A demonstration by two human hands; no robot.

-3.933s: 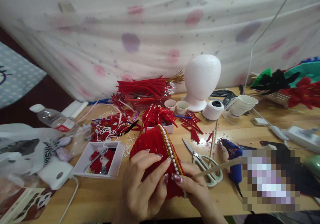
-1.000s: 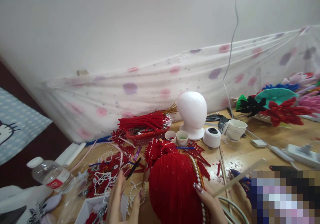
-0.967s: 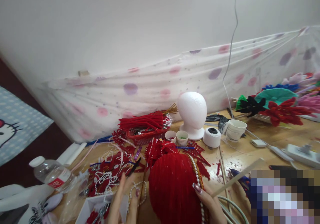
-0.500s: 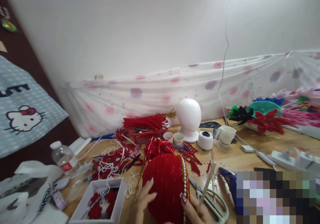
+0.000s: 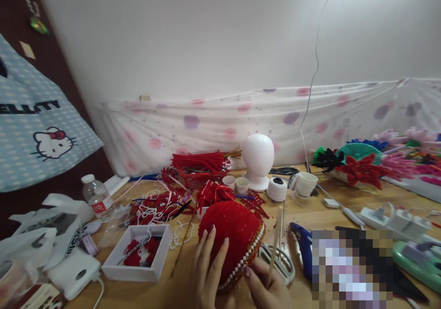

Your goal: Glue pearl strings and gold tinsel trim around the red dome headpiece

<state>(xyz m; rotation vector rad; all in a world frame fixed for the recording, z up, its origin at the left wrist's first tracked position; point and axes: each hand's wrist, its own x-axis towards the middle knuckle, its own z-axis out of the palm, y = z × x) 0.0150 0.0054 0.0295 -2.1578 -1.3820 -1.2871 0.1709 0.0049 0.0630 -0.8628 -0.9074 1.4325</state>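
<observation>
Steadying red pleated cap (image 5: pixel 232 228) w/ L hand (image 5: pixel 211 265) spread on it, pinching pearl trim (image 5: pixel 252 248) & pale stick (image 5: pixel 276 242) in R hand (image 5: pixel 267 283), prob. checking trim, likely needing steady pinch nxt.

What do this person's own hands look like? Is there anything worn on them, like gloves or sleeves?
Both the left hand and right hand are bare, with no glove, ring or sleeve in view. The right thumbnail is a glossy, dark purplish shade; the left fingernails look paler and shiny, their exact colour hard to tell.
</observation>
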